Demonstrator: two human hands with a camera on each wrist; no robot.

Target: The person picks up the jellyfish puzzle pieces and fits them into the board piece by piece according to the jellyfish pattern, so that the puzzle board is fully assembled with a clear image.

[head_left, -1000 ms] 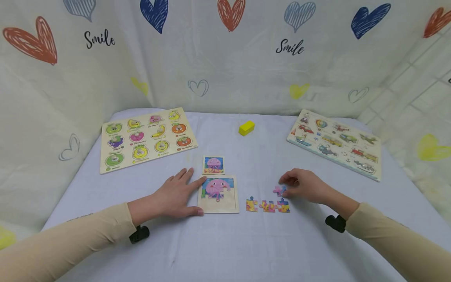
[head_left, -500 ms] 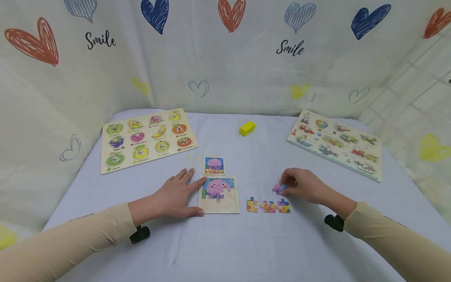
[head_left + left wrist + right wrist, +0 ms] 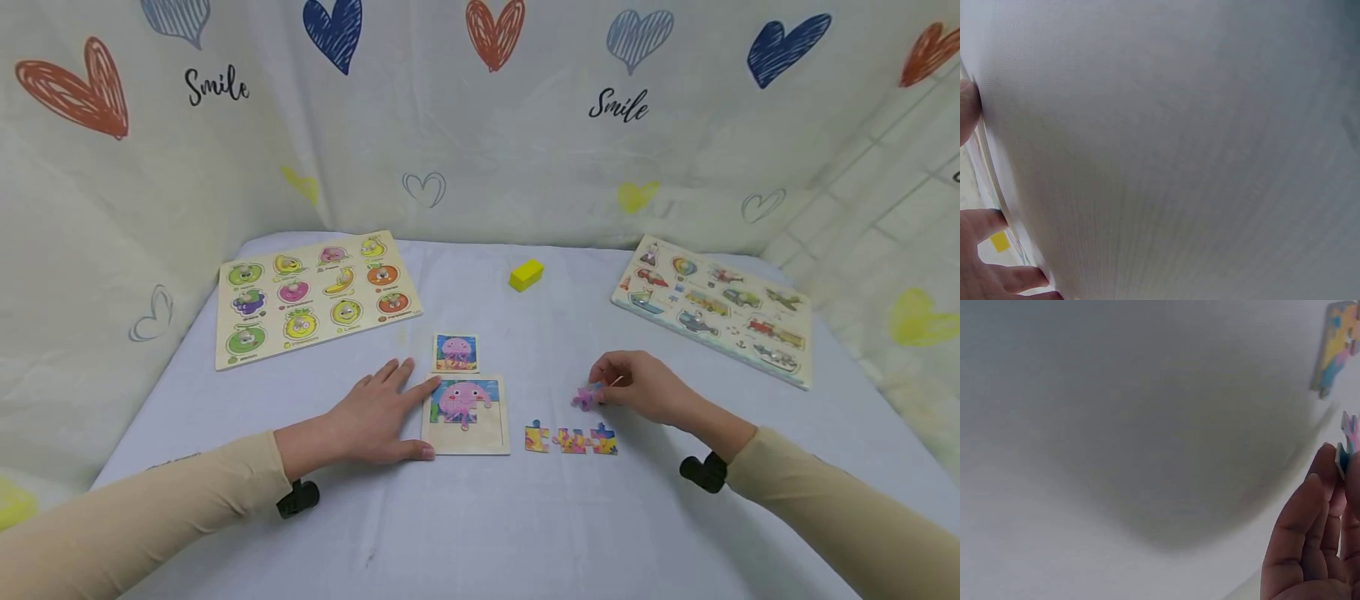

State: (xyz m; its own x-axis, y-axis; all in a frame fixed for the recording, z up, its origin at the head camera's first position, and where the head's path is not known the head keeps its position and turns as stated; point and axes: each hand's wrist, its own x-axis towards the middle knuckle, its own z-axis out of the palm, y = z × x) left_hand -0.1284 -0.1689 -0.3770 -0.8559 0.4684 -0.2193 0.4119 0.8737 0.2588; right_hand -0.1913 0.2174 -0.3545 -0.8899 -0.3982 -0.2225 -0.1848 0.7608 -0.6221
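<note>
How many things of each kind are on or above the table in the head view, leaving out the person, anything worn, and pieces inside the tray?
Picture boards: 2 (fruit board, vehicle board)
Jellyfish tray: 1
Jellyfish card: 1
Yellow block: 1
Loose puzzle pieces: 4 (left piece, middle piece, right piece, held piece)
Total: 9

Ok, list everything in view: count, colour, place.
Puzzle tray: one, pale, partly filled, centre
Loose pieces: three, multicoloured, right of tray
Held piece: one, pink and blue, beyond those
Picture card: one, pink on blue, beyond tray
Fruit board: one, cream, far left
Vehicle board: one, cream, far right
Block: one, yellow, far middle
Tablecloth: one, white, underneath
Backdrop: one, hearts on white, behind
Cameras: two, black, at wrists
Sleeves: two, beige, forearms
Left hand: one, touching tray
Right hand: one, pinching held piece
</note>
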